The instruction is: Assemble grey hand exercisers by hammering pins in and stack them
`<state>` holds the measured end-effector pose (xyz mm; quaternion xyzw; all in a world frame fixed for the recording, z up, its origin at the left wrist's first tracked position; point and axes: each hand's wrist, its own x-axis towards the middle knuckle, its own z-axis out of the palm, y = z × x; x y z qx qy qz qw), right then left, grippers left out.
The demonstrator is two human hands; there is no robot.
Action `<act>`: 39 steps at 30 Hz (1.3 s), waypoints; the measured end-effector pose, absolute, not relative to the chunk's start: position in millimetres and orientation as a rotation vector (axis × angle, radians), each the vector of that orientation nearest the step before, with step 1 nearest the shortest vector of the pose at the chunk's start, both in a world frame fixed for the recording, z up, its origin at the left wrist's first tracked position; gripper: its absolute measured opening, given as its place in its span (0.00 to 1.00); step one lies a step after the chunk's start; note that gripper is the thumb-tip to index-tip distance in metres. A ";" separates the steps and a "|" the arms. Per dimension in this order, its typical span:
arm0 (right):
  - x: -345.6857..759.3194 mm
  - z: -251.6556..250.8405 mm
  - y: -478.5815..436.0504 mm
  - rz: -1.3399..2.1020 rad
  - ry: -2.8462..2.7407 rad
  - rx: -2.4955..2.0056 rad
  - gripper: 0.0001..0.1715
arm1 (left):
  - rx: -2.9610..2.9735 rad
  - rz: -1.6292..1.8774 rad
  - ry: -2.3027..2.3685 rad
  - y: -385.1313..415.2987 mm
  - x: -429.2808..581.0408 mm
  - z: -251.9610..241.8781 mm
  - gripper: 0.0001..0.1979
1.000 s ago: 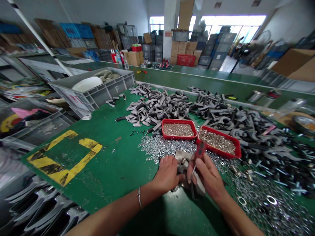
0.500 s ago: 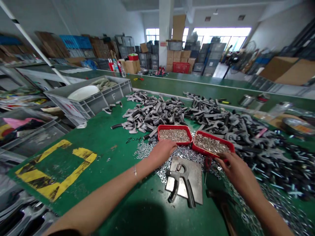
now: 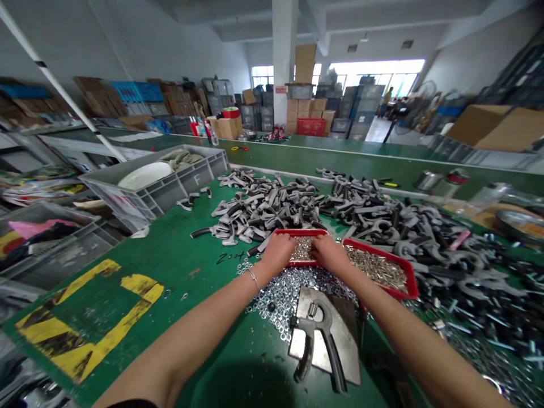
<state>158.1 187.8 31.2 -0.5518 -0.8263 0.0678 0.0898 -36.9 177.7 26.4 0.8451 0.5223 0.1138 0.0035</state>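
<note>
Both my hands are at the left red tray, which holds many small shiny metal pieces. My left hand reaches over its left side, fingers curled down among the pieces. From the right, my right hand dips in with its fingers bent and closed; what either hand pinches is hidden. Below them a hand grip with a spring and two black handles lies on a square metal plate. Beside my right forearm is a second red tray of slender metal pins.
Loose nuts spread around the plate. Heaps of grey and black handle parts lie behind the trays and to the right. A grey crate stands at left, near yellow-black tape. A dark hammer lies under my right forearm.
My right hand has moved left from the right red tray to the left one. My left hand has reached further into the left tray. The view has tilted up slightly.
</note>
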 end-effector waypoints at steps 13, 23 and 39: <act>169.5 41.4 163.7 0.585 -1.915 -1.526 0.02 | 2.363 0.704 1.570 159.3 -46.0 39.0 0.11; 213.4 51.4 -22.3 1.575 -1.245 -1.297 0.13 | 2.180 0.594 1.222 17.3 -27.2 25.6 0.07; 202.2 16.7 -76.7 1.715 -0.950 -1.235 0.18 | 2.932 0.414 1.135 18.3 -16.1 -3.2 0.10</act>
